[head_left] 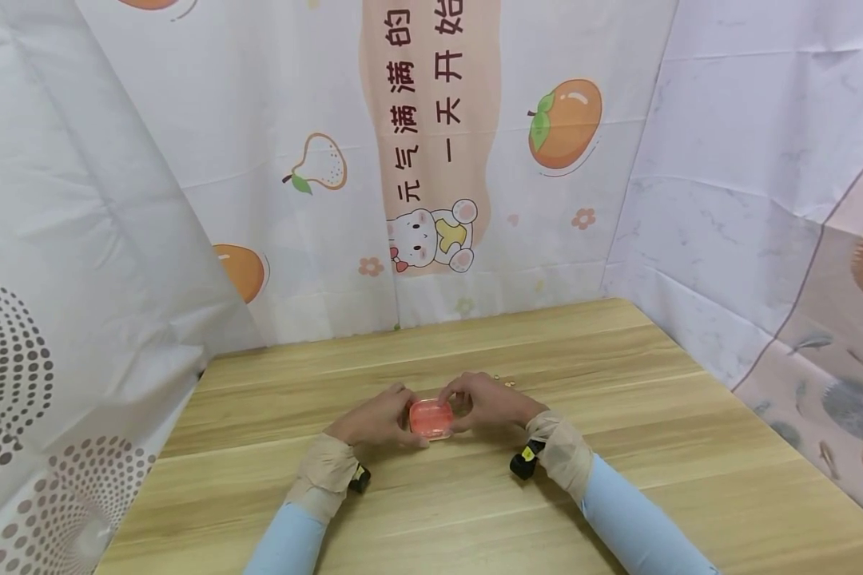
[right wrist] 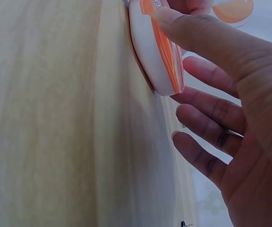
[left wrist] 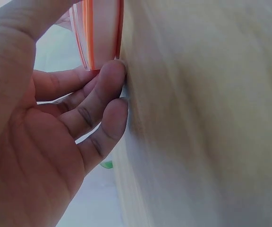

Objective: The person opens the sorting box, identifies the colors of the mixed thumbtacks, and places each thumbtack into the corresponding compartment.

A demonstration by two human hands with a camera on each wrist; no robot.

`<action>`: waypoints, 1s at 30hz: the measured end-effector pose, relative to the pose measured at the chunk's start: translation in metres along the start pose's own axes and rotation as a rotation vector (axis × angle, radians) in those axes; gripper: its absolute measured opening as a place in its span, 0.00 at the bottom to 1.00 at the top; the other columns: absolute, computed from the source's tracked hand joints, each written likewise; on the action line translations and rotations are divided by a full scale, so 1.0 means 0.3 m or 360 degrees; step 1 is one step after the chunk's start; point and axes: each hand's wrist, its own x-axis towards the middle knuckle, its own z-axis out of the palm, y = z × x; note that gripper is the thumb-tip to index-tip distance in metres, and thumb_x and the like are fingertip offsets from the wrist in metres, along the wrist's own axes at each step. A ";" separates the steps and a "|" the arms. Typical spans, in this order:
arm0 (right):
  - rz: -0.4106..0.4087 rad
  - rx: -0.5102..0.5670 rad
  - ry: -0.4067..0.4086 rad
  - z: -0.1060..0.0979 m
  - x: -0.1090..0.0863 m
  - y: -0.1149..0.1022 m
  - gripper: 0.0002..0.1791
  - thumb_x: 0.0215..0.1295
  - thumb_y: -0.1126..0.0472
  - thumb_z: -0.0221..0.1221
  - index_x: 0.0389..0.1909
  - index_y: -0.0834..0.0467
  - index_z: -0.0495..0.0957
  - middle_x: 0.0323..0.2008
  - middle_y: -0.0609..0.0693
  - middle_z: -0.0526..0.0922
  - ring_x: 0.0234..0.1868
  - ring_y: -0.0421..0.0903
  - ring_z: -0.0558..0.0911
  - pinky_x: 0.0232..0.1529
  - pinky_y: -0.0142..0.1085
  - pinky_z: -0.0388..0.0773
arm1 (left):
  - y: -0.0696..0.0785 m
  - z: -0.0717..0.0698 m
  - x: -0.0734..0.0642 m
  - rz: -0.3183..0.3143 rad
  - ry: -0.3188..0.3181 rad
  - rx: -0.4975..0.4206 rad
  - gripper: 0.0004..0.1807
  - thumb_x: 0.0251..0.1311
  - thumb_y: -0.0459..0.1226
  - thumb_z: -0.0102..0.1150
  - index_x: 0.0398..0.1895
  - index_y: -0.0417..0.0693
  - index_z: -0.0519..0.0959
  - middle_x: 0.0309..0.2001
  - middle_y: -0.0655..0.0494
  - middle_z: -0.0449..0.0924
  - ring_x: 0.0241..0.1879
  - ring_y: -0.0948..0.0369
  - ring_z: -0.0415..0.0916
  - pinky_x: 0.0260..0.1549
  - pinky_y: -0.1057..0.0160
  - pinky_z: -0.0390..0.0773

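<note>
A small lidded box (head_left: pixel 431 418) rests on the wooden table between both hands, its top translucent pinkish red. From the side, it shows a white body and an orange rim (right wrist: pixel 166 52) with a clear edge. My left hand (head_left: pixel 383 417) holds the box's left side, thumb toward the near edge and fingers behind. On the right, my right hand (head_left: pixel 491 402) grips the other side. Its thumb (right wrist: pixel 171 19) presses near an orange tab at the rim, while the lower fingers spread beside the box. In the left wrist view, the left fingertips (left wrist: pixel 112 71) touch the box's end and the tabletop.
Some tiny gold-coloured pieces (head_left: pixel 507 382) lie on the table (head_left: pixel 439 511) just beyond the right hand. A printed curtain (head_left: pixel 316 263) hangs along the table's back edge, with more sheets at left and right. Each wrist carries a small black camera (head_left: pixel 523 463).
</note>
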 end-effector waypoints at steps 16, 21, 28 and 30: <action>0.0018 0.0030 0.0036 -0.011 -0.014 -0.007 0.22 0.55 0.44 0.77 0.49 0.48 0.87 0.43 0.37 0.84 0.43 0.43 0.78 0.43 0.38 0.77 | 0.001 -0.005 -0.004 -0.0029 -0.0024 -0.0079 0.37 0.51 0.51 0.80 0.59 0.42 0.77 0.44 0.57 0.71 0.42 0.58 0.70 0.39 0.64 0.75; -0.0003 0.0086 0.0030 -0.016 -0.013 -0.010 0.19 0.56 0.46 0.77 0.46 0.49 0.88 0.47 0.39 0.85 0.45 0.45 0.80 0.44 0.41 0.80 | -0.001 -0.006 -0.006 -0.0051 -0.0036 -0.0108 0.37 0.52 0.51 0.80 0.59 0.43 0.76 0.44 0.57 0.71 0.42 0.57 0.70 0.39 0.63 0.74; -0.0036 0.0049 0.0054 -0.014 -0.009 0.003 0.16 0.57 0.45 0.76 0.43 0.47 0.89 0.45 0.38 0.85 0.43 0.45 0.81 0.42 0.39 0.80 | -0.006 -0.001 -0.003 -0.0063 -0.0038 -0.0099 0.35 0.52 0.51 0.80 0.58 0.45 0.76 0.42 0.57 0.71 0.41 0.58 0.70 0.38 0.64 0.74; -0.0037 0.0051 0.0055 -0.013 -0.010 0.007 0.16 0.58 0.45 0.75 0.44 0.46 0.89 0.45 0.38 0.85 0.41 0.43 0.81 0.41 0.37 0.80 | -0.009 0.002 -0.002 -0.0061 -0.0036 -0.0103 0.35 0.52 0.52 0.80 0.58 0.45 0.77 0.42 0.58 0.71 0.41 0.59 0.70 0.38 0.64 0.74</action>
